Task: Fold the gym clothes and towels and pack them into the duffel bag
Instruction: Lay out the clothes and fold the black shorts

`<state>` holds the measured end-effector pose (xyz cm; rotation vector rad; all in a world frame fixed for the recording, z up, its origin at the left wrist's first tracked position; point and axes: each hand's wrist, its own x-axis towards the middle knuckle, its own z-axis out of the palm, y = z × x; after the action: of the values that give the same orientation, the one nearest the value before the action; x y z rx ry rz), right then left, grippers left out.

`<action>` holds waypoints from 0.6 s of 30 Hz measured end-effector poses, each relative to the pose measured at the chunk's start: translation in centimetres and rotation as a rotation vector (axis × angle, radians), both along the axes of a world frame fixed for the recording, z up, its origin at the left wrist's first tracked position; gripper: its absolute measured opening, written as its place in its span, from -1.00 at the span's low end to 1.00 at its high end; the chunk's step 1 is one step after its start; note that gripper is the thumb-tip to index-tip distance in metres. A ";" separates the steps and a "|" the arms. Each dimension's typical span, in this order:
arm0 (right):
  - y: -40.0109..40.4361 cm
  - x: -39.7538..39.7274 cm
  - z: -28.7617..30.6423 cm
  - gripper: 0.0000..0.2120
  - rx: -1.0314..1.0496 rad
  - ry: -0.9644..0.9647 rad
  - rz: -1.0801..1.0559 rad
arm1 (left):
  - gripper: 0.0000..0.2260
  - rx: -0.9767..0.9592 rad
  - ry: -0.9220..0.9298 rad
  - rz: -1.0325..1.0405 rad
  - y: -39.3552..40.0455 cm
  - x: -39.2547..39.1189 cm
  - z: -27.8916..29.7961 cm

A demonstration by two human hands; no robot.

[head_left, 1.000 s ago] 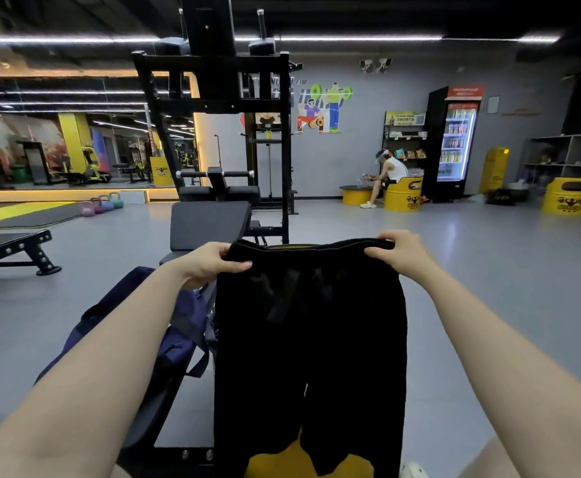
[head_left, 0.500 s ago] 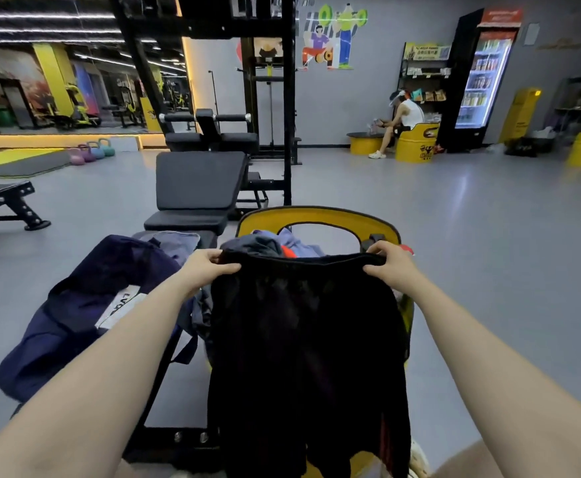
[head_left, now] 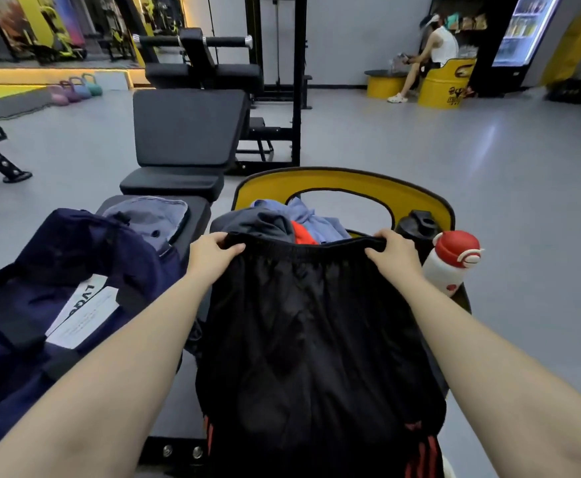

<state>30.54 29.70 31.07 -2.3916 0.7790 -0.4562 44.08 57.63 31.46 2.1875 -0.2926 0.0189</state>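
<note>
I hold black shorts (head_left: pixel 313 339) with red stripes at the hem stretched out in front of me by the waistband. My left hand (head_left: pixel 209 258) grips the left end of the waistband and my right hand (head_left: pixel 394 255) grips the right end. Behind the shorts a heap of clothes (head_left: pixel 296 220), blue, grey and orange-red, lies in a yellow barrel seat (head_left: pixel 344 182). The navy duffel bag (head_left: pixel 57 291) lies open on the bench at my left, with a white tag showing inside. A folded grey-blue garment (head_left: pixel 151 215) rests on the bench beyond the bag.
A white bottle with a red cap (head_left: pixel 449 262) and a black shaker (head_left: pixel 418 225) stand on the barrel seat's right side. The black weight bench (head_left: pixel 185 132) extends ahead. A gym rack (head_left: pixel 275 81) stands behind. A person (head_left: pixel 430 53) sits far right. Kettlebells (head_left: pixel 75 91) sit far left.
My view has tilted downward and the shorts have come lower, so the clothes heap, barrel seat and bottles behind them have come into sight. Both hands keep their grip on the waistband.
</note>
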 end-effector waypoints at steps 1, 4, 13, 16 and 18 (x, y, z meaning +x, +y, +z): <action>-0.4 0.9 -0.5 -0.77 0.001 0.005 -0.013 | -0.73 0.010 -0.009 0.008 -0.6 0.9 -0.4; -1.7 3.6 -1.7 -0.77 -0.003 0.017 -0.036 | -0.76 0.046 -0.040 0.029 -2.3 3.4 -1.3; -4.2 10.6 -4.8 -0.73 -0.004 0.068 -0.070 | -0.72 0.267 -0.242 0.119 -6.3 8.0 -3.3; -3.6 10.1 -6.9 -0.59 -0.031 0.064 -0.026 | -0.69 0.491 -0.596 0.142 -6.4 6.5 -3.9; -2.3 8.9 -8.1 -0.61 -0.109 -0.069 0.097 | -0.75 0.523 -0.919 -0.014 -6.9 5.0 -4.6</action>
<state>39.41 27.41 22.92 -2.4872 0.6191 -0.5503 49.06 50.70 26.86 2.5540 -0.9007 1.0596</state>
